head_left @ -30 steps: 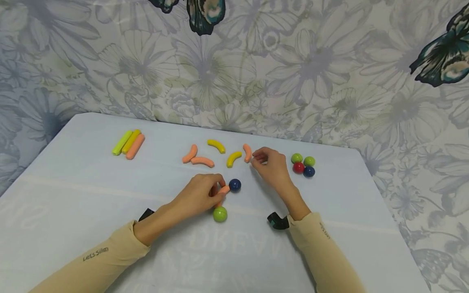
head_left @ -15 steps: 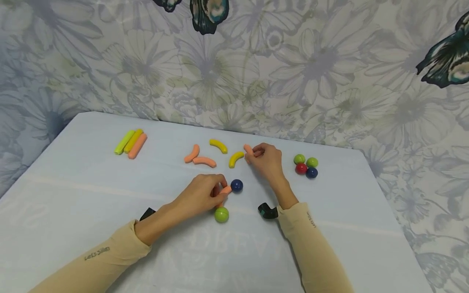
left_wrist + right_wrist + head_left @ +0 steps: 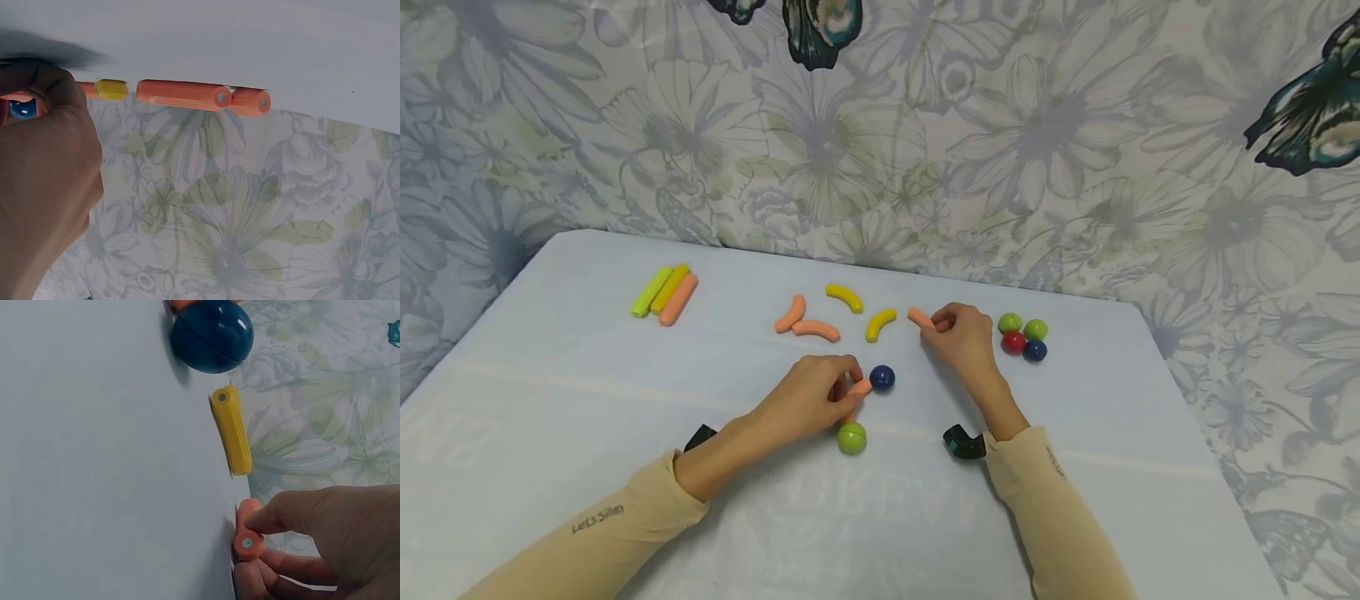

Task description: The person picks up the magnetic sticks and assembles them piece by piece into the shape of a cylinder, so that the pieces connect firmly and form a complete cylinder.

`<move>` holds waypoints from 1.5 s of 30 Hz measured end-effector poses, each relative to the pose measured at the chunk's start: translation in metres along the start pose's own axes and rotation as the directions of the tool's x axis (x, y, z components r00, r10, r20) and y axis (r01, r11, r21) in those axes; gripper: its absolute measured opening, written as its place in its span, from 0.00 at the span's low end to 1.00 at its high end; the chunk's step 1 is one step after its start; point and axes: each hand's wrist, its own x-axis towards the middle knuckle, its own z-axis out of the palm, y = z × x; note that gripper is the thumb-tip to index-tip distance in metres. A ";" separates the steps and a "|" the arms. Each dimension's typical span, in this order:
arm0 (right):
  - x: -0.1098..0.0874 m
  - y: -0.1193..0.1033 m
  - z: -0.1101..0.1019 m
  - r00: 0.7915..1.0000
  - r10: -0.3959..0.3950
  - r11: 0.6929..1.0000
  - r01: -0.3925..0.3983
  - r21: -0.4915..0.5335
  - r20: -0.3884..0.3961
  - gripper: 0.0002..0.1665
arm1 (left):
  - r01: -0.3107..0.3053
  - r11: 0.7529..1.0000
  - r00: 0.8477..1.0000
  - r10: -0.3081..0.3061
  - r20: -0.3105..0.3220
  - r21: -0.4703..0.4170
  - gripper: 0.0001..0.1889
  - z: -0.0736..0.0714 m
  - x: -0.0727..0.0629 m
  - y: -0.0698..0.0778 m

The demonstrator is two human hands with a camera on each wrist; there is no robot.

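My left hand pinches a curved orange magnetic stick low over the white table. One end of that stick meets a dark blue ball, and a green ball sits at its near end; the fingers cover its middle. In the left wrist view the hand hides most of this stick, with the blue ball showing past the fingers. Farther right, my right hand grips another curved orange stick between thumb and fingers. Its round grey end disc faces the right wrist camera, below the thumb.
Two curved yellow sticks, one nearer and one farther, and two curved orange sticks lie mid-table. Several balls, including a red ball, cluster at right. Straight sticks lie far left. A patterned wall stands behind the table.
My right hand has taken hold of the curved orange stick beside it, turned it and shifted it slightly right. The left hand stays in place on its stick.
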 end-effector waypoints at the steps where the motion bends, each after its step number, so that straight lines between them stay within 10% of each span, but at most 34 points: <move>1: -0.003 0.002 -0.002 1.000 -0.002 1.000 0.002 0.001 0.006 0.12 | 0.000 1.000 1.000 0.000 0.000 -0.003 0.05 0.000 0.000 0.000; 20: -0.055 -0.004 -0.010 0.978 -0.146 0.989 0.147 0.005 0.150 0.18 | 0.093 0.996 0.994 -0.093 -0.060 0.005 0.05 -0.003 0.000 0.000; 45: -0.054 -0.010 -0.002 0.934 -0.288 0.958 0.282 0.058 0.211 0.07 | 0.118 0.993 0.987 -0.116 -0.111 0.015 0.08 -0.005 0.000 -0.002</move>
